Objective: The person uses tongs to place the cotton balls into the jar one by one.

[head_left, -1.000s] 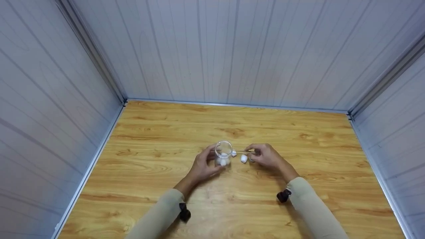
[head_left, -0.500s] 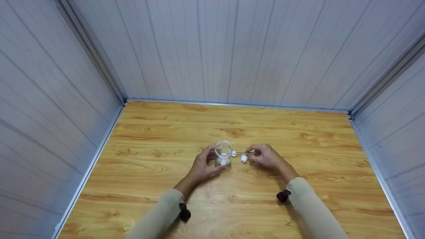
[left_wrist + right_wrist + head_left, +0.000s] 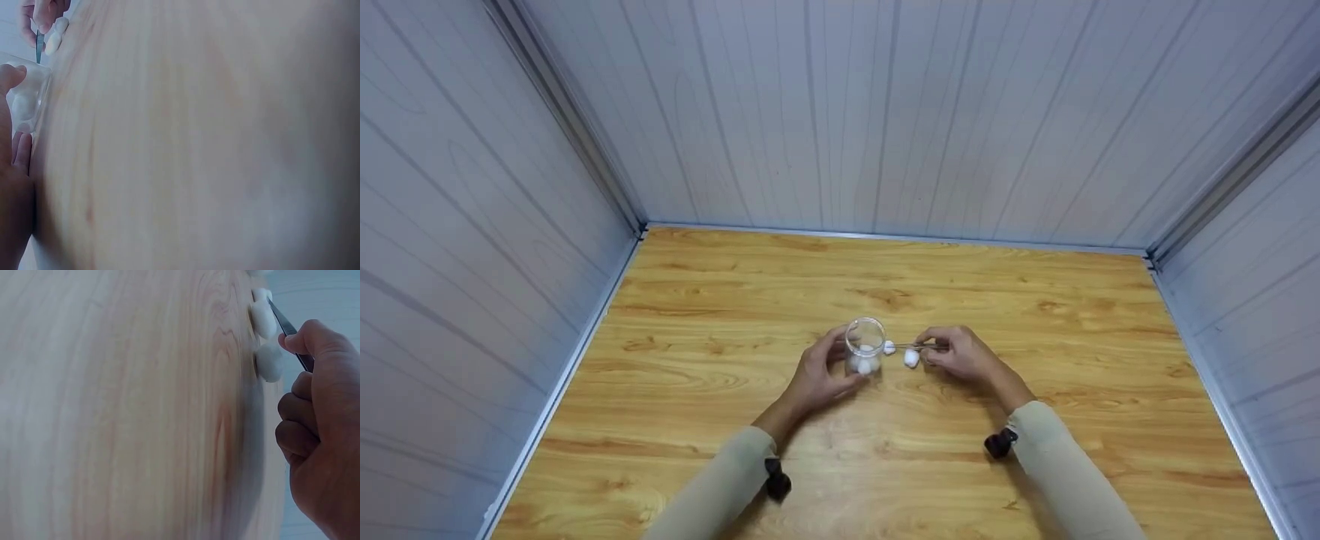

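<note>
My left hand (image 3: 817, 371) holds a clear glass jar (image 3: 865, 339) upright on the table, fingers and thumb around its sides. Several white cotton balls (image 3: 23, 106) lie in the bottom of the jar. My right hand (image 3: 966, 354) pinches metal tweezers (image 3: 286, 325) between thumb and fingers, with the other fingers curled in. The tweezers point left, and their tips touch a small cotton ball (image 3: 889, 347) just right of the jar. Whether the tips grip it is too small to tell. A larger cotton ball (image 3: 911, 358) lies below the tweezers, and another cotton ball (image 3: 270, 361) lies close to my right fingers.
The wood-grain table (image 3: 720, 442) is bounded by a pale panel wall (image 3: 840, 120) at the back and by panels at left and right. Dark wrist devices (image 3: 777, 480) sit on both sleeves.
The tweezers have shifted slightly toward the near side, and their tips have drawn closer together at the small cotton ball. My left hand and the jar have stayed still.
</note>
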Action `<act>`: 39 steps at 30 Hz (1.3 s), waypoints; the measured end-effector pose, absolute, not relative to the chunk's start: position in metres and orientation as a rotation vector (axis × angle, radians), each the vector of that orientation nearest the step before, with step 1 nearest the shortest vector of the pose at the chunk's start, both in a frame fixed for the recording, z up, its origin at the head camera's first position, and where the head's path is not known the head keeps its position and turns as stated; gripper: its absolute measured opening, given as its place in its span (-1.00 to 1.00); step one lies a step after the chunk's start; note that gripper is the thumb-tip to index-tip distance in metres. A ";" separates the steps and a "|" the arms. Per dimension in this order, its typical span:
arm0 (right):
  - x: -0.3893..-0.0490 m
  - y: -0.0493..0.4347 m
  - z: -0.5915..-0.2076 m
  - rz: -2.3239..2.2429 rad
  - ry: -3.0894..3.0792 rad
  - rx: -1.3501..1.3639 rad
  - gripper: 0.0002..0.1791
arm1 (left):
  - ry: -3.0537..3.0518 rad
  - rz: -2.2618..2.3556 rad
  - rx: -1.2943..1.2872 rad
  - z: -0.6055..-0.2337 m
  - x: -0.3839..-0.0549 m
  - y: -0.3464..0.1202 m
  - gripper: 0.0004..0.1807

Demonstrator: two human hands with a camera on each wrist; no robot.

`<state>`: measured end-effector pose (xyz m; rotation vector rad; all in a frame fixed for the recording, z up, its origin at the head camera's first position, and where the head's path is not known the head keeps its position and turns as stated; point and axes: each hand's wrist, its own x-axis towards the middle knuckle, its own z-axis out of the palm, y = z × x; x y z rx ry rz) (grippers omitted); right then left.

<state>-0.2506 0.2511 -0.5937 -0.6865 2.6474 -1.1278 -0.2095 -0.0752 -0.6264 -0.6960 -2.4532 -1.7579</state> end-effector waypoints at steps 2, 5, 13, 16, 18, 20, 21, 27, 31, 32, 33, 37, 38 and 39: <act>-0.250 0.251 -0.593 -1.156 2.641 -0.681 -0.73 | -2.454 -1.751 -0.700 -0.627 -0.210 -0.076 -0.06; -0.250 0.252 -0.592 -1.230 2.616 -0.661 -0.71 | -2.451 -1.741 -0.711 -0.627 -0.210 -0.076 -0.06; -0.251 0.255 -0.580 -1.329 2.642 -0.671 -0.74 | -2.427 -1.770 -0.703 -0.627 -0.210 -0.076 -0.08; -0.253 0.256 -0.574 -1.344 2.654 -0.699 -0.75 | -2.415 -1.784 -0.703 -0.626 -0.210 -0.076 -0.07; -0.254 0.257 -0.570 -1.360 2.660 -0.716 -0.76 | -2.408 -1.787 -0.706 -0.626 -0.211 -0.076 -0.07; -0.256 0.258 -0.567 -1.379 2.668 -0.721 -0.76 | -2.404 -1.784 -0.710 -0.627 -0.212 -0.076 -0.07; -0.256 0.258 -0.565 -1.393 2.670 -0.717 -0.76 | -2.405 -1.776 -0.713 -0.627 -0.212 -0.076 -0.08; -0.258 0.260 -0.558 -1.444 2.703 -0.632 -0.77 | -2.405 -1.699 -0.742 -0.632 -0.213 -0.077 -0.08; -0.258 0.262 -0.552 -1.473 2.725 -0.618 -0.78 | -2.420 -1.711 -0.723 -0.630 -0.212 -0.077 -0.07; -0.259 0.262 -0.551 -1.483 2.727 -0.625 -0.78 | -2.430 -1.731 -0.713 -0.629 -0.212 -0.076 -0.07; -0.259 0.263 -0.549 -1.496 2.727 -0.627 -0.78 | -2.437 -1.743 -0.703 -0.628 -0.212 -0.076 -0.07; -0.261 0.265 -0.544 -1.534 2.734 -0.628 -0.78 | -2.455 -1.767 -0.678 -0.626 -0.212 -0.076 -0.08; -0.261 0.266 -0.543 -1.541 2.737 -0.624 -0.78 | -2.458 -1.772 -0.673 -0.625 -0.212 -0.076 -0.08; -0.262 0.266 -0.542 -1.545 2.744 -0.618 -0.78 | -2.460 -1.774 -0.669 -0.625 -0.212 -0.076 -0.07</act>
